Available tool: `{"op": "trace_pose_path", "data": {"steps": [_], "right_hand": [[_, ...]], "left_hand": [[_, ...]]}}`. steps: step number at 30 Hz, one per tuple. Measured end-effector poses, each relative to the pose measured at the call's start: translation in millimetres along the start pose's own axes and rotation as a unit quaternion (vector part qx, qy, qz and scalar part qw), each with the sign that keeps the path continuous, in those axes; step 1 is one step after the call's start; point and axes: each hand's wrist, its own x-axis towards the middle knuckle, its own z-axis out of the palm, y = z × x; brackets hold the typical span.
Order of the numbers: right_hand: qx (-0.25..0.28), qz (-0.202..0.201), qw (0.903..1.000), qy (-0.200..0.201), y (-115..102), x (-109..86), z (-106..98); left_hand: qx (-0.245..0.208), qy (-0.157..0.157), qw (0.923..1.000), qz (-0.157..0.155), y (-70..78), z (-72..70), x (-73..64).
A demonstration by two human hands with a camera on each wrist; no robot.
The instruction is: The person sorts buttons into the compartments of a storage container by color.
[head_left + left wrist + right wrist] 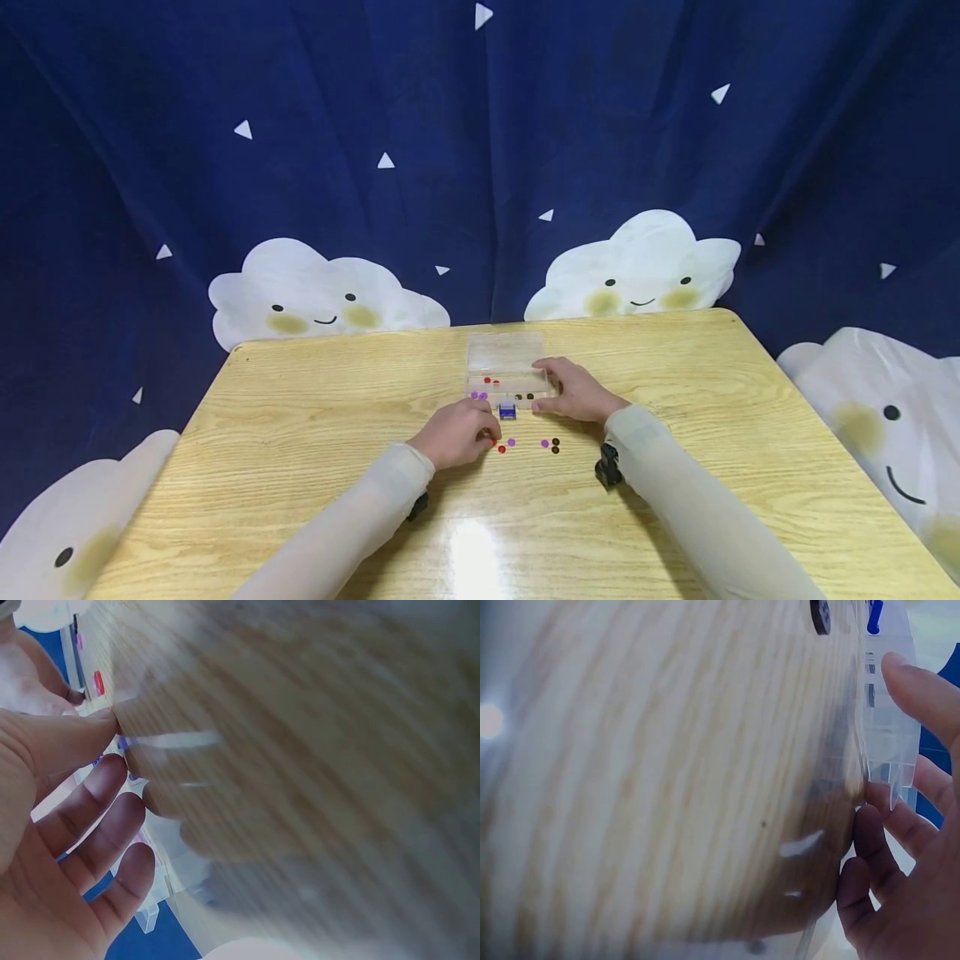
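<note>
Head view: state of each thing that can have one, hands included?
Clear box: open; red discs, purple discs, black discs inside
Lid: swung back
Blue piece: at box's front edge, attachment unclear
Loose discs: on table, outside box
Left hand: fingertips at a red disc, grip unclear
Right hand: holds box's right end

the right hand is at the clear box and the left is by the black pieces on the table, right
No: the left hand is by the red pieces, not the black pieces, per the head view. The right hand is at the clear box.
</note>
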Motion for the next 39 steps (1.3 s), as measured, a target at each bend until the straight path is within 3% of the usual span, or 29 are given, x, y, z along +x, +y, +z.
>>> {"op": "trace_pose_path", "data": {"steps": [10, 17, 39], "right_hand": [[0.018, 0.006, 0.9998, -0.004, 1.2, -1.1, 5.9], [0.004, -0.008, 0.9999, 0.005, 1.1, 0.2, 4.3], [-0.01, -0.003, 0.9999, 0.006, 2.1, -1.8, 0.9]], "left_hand": [[-0.003, -0.014, 0.9997, -0.021, 0.5, 3.0, -3.1], [-0.013, 0.002, 0.9996, -0.023, 1.1, 0.8, -3.0], [0.028, 0.024, 0.9991, 0.021, -0.8, 3.0, -3.6]]}}
